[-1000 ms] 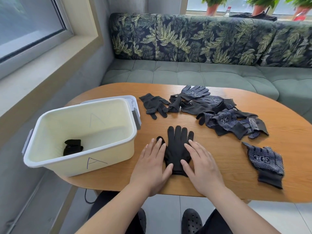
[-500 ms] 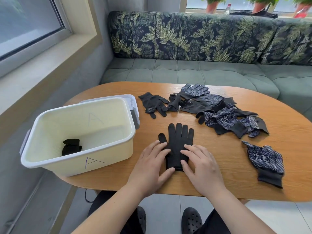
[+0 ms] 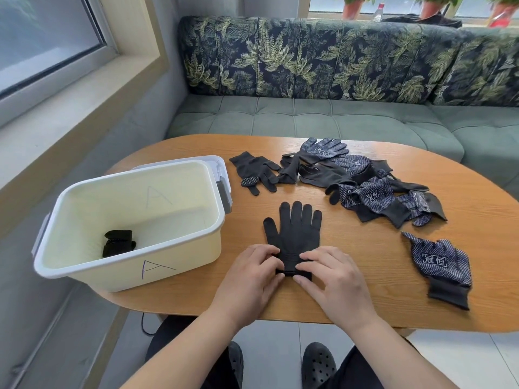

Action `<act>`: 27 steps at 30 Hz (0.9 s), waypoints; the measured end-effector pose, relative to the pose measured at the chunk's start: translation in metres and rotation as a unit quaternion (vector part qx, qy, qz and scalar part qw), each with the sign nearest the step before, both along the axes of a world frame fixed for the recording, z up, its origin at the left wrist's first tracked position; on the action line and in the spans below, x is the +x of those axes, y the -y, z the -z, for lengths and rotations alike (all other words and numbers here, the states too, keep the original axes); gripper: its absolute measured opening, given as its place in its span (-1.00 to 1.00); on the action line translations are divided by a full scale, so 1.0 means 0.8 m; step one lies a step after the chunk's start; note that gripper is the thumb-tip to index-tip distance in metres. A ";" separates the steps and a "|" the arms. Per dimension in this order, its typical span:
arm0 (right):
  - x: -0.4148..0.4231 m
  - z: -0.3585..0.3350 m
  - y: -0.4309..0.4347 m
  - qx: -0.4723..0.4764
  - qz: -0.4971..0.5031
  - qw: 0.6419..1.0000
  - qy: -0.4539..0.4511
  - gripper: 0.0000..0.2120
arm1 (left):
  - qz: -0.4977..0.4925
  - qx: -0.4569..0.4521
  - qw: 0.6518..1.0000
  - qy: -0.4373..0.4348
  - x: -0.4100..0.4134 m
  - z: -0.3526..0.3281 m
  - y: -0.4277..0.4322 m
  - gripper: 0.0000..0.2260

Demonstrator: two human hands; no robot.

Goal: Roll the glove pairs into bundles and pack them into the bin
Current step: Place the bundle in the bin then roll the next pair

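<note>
E1: Both hands are on the cuff. Left hand (image 3: 250, 279) and right hand (image 3: 334, 282) have their fingers curled over the near end of the black glove (image 3: 295, 234), gripping it.

E2: Orientation?

E1: It lies flat mid-table. Its long axis runs straight away from the person, fingers toward the sofa (image 3: 309, 119), cuff at the near edge. Can't tell whether it's one glove or a stacked pair.

E2: Inventory, big to small.

E1: One sofa. One oval wooden table (image 3: 477, 220). One cream bin (image 3: 191, 265) marked "A", on the left, just beside the glove. One loose heap (image 3: 370, 197) of dotted and plain gloves across the far side, overlapped too much to count. One dotted glove (image 3: 438, 265) alone on the right, cuff toward the person. One rolled bundle (image 3: 118, 242) on the bin floor, near-left corner.
</note>
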State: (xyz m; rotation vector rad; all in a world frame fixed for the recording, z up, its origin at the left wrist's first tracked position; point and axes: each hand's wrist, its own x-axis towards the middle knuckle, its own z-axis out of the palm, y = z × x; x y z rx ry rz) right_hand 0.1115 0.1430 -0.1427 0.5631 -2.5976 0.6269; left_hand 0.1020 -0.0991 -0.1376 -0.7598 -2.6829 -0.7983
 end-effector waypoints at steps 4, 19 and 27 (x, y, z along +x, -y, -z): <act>0.001 0.003 -0.001 0.007 0.001 1.000 -0.019 -0.82 | -0.004 0.007 1.000 0.000 0.002 -0.001 0.000 -0.89; 0.003 -0.006 -0.001 -0.003 -0.024 1.000 -0.020 -0.73 | 0.010 0.066 0.998 0.020 -0.002 -0.003 0.003 -0.88; 0.001 -0.012 -0.005 -0.088 0.012 0.995 0.049 -0.79 | -0.033 0.142 0.983 0.112 0.000 -0.016 0.008 -0.90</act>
